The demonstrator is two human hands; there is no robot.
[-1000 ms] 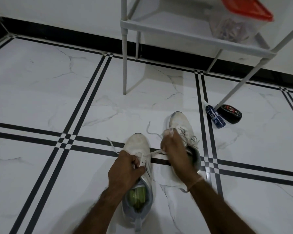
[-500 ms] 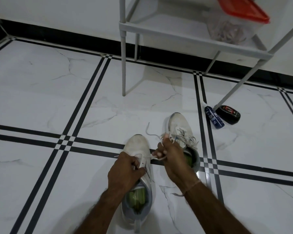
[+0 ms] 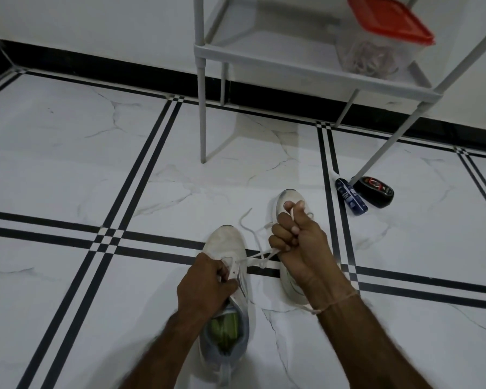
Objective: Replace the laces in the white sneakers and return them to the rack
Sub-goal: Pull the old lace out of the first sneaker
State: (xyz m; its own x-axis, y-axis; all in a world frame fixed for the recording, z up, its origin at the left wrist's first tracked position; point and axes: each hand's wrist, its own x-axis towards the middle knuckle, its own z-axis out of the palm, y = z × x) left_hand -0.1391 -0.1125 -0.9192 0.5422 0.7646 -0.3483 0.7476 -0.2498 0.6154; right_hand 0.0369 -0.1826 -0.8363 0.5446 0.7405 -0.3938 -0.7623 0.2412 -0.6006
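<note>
Well, the marble floor [image 3: 68, 164] with its black stripes takes up most of the room, and the white rack [image 3: 306, 71] stands at the far wall with a red-lidded tub [image 3: 387, 23] on its shelf. Both white sneakers are down on the floor, well short of the rack. The near sneaker [image 3: 225, 242] sits under the left hand, and the far sneaker [image 3: 288, 199] is just beside it, partly behind the right hand.

The left hand [image 3: 205, 284] is curled tight on the near sneaker's upper by the eyelets, pinning it down. The right hand [image 3: 298, 248] is a fist wrapped round the lace [image 3: 257, 258], drawing it out sideways and taut from an eyelet, and a loose end curls free above.

To my eye the lacing is at an early stage. There looks to be a small tangle where the strands cross, so I'd ease that out before hauling. Pull along the line of the eyelet and hold the shoe firm so it doesn't skid.

By the rack's leg lie a blue tube [image 3: 351, 199] and a black tin [image 3: 375, 192], touching. Both carry print, but it is too small to read, and I can make out no brand on the shoes.
</note>
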